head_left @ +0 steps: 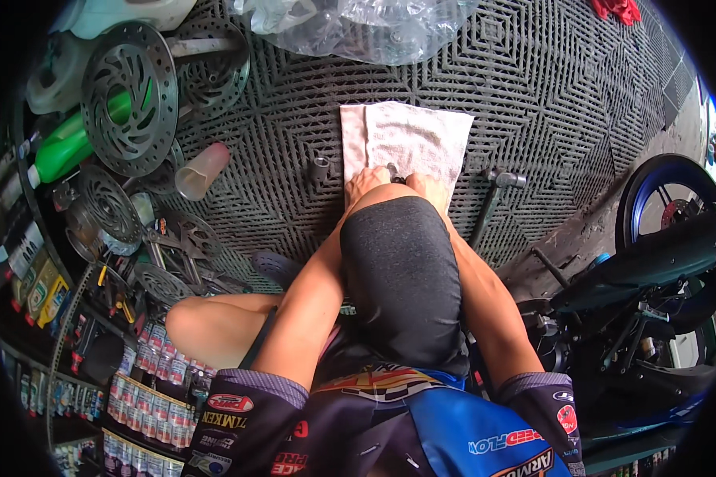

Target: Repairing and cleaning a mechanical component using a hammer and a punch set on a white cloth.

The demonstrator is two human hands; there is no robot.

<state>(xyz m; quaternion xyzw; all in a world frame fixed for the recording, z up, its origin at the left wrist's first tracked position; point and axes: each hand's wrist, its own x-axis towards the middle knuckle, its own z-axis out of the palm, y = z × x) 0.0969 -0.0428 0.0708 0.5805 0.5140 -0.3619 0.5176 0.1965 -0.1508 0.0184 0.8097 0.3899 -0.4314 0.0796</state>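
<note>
A white cloth [418,135] with grey smudges lies spread on the black mat. On its near edge my left hand [366,184] is closed, fingers bent inward beside a small dark metal part [393,169]. My right hand [428,191] is closed too, on the other side of that part. My raised knee in dark grey shorts hides the lower part of both hands, so what the right fingers hold cannot be made out. Left of the cloth stands a dark metal socket [320,167]. To the right lies a hammer [503,181] with a dark handle.
Brake discs [129,99], a green bottle [83,143] and a translucent cup [202,172] crowd the left side. Shelves of small bottles [147,405] run along the lower left. A clear plastic bag [366,28] lies ahead. A motorcycle [628,278] stands at right.
</note>
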